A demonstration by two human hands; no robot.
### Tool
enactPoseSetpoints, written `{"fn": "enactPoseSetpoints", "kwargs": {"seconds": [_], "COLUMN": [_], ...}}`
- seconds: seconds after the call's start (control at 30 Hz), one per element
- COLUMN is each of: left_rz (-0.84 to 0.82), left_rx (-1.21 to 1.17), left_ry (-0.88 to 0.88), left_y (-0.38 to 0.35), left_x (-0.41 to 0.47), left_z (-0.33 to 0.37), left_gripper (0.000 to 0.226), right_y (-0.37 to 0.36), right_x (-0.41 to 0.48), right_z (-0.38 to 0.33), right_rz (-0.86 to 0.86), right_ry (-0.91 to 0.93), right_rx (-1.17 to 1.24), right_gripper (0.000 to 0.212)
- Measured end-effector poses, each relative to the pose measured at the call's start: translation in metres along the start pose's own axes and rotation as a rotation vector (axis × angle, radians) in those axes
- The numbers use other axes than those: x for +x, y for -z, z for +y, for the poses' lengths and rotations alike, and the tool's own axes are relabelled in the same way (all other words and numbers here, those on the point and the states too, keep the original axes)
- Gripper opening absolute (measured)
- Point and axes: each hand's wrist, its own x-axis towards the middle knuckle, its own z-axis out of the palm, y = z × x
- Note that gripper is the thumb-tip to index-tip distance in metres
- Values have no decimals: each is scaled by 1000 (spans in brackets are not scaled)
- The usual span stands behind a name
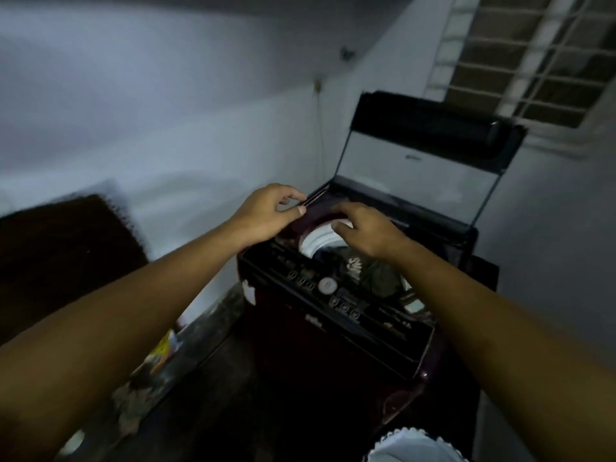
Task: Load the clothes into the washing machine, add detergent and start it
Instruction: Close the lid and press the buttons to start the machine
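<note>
— What have you got on the head camera?

— I'm looking down at a dark top-loading washing machine (336, 331) set in a corner, its lid (416, 161) standing upright at the back. The clothes (370, 271) lie inside the drum, dark pieces bunched under the white drum rim (316, 236).

— And your hands?

— My left hand (266, 216) is at the far left corner of the machine's top, thumb and fingertips pinched on a thin dark edge there. It looks like a small drawer or flap, but I cannot tell which in this light. My right hand (366, 228) hovers over the drum opening, fingers curled loosely downward, gripping nothing that I can see.

— The controls?

— The control panel (333, 291) runs along the near edge, with a round pale button (326, 284) in the middle of it. Neither hand touches it.

— Anything else around?

— A dark mat (60, 261) against the left wall, and a grilled window (533, 51) above the machine.
</note>
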Motion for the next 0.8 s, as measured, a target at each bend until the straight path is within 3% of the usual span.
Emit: {"fn": "enactPoseSetpoints", "kwargs": {"seconds": [0.53,0.8], "left_rz": [-212,-241], "left_rx": [-48,32], "left_ry": [-368,-540], "left_y": [-12,-19], "left_x": [251,391], "left_z": [5,12], "left_gripper": [30,38], "right_y": [104,135], "right_x": [82,153], "right_z": [110,139], "right_rz": [160,193], "right_ry": [-485,-609], "right_rx": [-169,-343], "right_gripper": [53,58]}}
